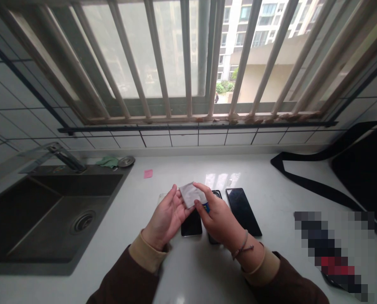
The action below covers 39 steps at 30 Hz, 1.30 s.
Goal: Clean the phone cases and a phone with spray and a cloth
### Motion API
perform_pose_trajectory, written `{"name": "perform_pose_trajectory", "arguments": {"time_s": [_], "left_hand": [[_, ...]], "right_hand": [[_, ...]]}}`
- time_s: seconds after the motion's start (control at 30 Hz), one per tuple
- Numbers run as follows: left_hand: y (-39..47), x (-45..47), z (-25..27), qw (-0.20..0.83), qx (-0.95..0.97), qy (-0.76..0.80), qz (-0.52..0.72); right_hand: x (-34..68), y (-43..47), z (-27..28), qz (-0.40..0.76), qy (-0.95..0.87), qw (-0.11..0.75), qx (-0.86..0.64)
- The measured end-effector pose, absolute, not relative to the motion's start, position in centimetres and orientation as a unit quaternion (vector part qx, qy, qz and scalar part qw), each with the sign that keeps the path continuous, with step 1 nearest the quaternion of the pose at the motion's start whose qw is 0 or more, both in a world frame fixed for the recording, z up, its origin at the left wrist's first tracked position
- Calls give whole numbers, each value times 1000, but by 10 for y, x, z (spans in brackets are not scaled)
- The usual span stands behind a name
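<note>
A small folded white cloth (190,195) is pinched between the thumb and index finger of my right hand (219,215). My left hand (168,217) lies palm up, its thumb apart and its fingertips under the cloth's left edge. A bit of something blue (206,207) shows below my right thumb, too covered to name. Beneath the hands, a black phone (191,224) lies on the white counter (185,270). Another dark phone-like object (214,240) is mostly hidden by my right hand. To the right rests a larger black phone (243,212).
On the left is a dark sink (62,190) with a faucet (66,156). A pink sticky note (148,173), green cloth (108,161) and metal drain strainer (126,161) lie near it. A black bag (365,164) with its strap is at right, behind a blurred-out object (334,257).
</note>
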<state>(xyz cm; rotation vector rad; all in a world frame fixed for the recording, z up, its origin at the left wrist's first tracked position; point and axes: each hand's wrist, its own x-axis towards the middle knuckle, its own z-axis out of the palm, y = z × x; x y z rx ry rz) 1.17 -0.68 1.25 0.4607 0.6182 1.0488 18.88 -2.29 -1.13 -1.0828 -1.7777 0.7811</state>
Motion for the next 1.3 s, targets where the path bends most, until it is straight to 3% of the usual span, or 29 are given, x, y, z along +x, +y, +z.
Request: {"name": "perform_pose_trajectory", "arguments": {"time_s": [0.23, 0.5, 0.7, 0.97, 1.3], "left_hand": [[-7, 11, 14, 799, 212, 286, 486], [-7, 11, 13, 799, 212, 278, 489], [-6, 10, 15, 799, 205, 285, 489], [-4, 12, 7, 742, 240, 362, 512], [-4, 12, 4, 699, 276, 438, 493]], "right_hand": [[188, -25, -9, 342, -705, 411, -466], [190, -22, -13, 308, -717, 440, -444], [190, -21, -14, 305, -716, 388, -494], [192, -18, -15, 271, -694, 453, -490], [211, -4, -9, 181, -623, 458, -607]]}}
